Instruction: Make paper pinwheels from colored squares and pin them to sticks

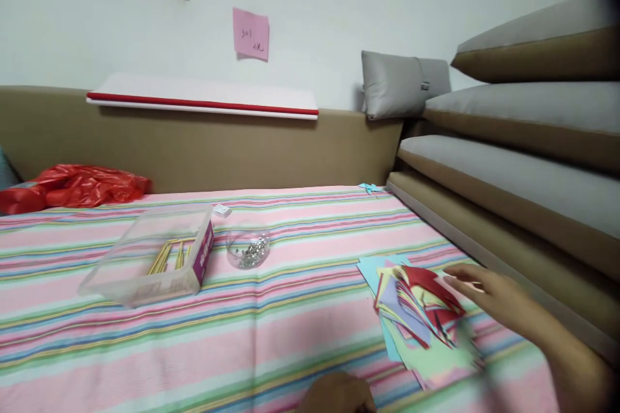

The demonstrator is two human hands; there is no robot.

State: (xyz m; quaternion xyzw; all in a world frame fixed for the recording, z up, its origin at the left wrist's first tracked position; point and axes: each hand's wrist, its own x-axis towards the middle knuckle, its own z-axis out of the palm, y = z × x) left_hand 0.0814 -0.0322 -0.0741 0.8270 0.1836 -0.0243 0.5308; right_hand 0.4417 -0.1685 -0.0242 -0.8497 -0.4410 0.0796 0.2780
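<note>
At the right, my right hand (494,293) reaches over a loose pile of coloured paper (402,303), its fingers stretched out and apart at the pile's right edge. The pile mixes red, lilac, yellow, green and light blue sheets, some cut or curved. Dark, pointed metal blades (443,329), perhaps scissors, lie on the paper, blurred toward the right. My left hand (336,393) is curled at the bottom edge and partly cut off; whatever its fingers hold is hidden.
A clear plastic box (140,287) holding gold-coloured sticks (167,257) stands at the left. Beside it is a round clear dish (248,249) with small metal pieces. A red plastic bag (92,186), a small blue paper shape (371,188) and stacked cushions (523,161) border the striped cloth (203,348).
</note>
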